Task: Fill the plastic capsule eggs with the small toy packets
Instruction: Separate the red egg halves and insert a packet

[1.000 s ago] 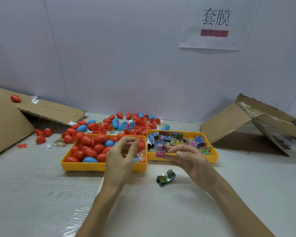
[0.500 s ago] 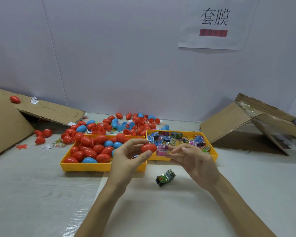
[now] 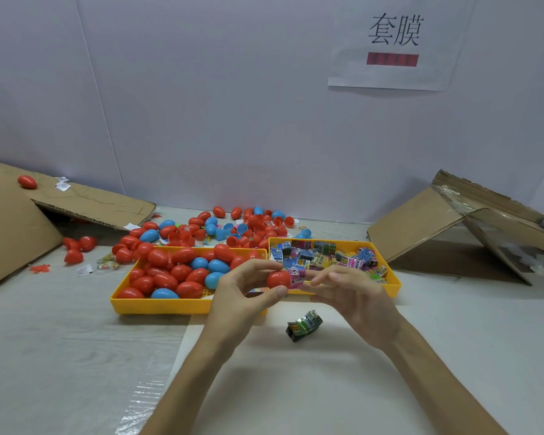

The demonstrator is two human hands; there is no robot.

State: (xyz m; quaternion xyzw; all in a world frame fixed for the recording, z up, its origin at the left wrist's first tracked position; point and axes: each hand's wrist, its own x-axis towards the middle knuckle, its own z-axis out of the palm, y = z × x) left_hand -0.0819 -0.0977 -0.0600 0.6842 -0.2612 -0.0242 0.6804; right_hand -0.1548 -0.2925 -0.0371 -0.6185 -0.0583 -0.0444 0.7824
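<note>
My left hand (image 3: 242, 293) pinches a red capsule egg (image 3: 278, 278) between thumb and fingers, just in front of the two yellow trays. My right hand (image 3: 352, 296) holds a small pink toy packet (image 3: 296, 276) with its end against the egg. The left yellow tray (image 3: 157, 306) holds several red and blue eggs (image 3: 176, 273). The right yellow tray (image 3: 394, 285) is full of colourful toy packets (image 3: 327, 255). A green and black packet (image 3: 303, 325) lies loose on the table under my hands.
More red and blue eggs and egg halves (image 3: 233, 226) are heaped behind the trays. Flattened cardboard (image 3: 85, 199) leans at the left with a red egg (image 3: 27, 181) on it. Another cardboard piece (image 3: 427, 221) slopes at the right. The white wall is close behind.
My left hand lifted a red egg out of the left tray and carried it right. My right hand brought the pink packet in until the two met.
</note>
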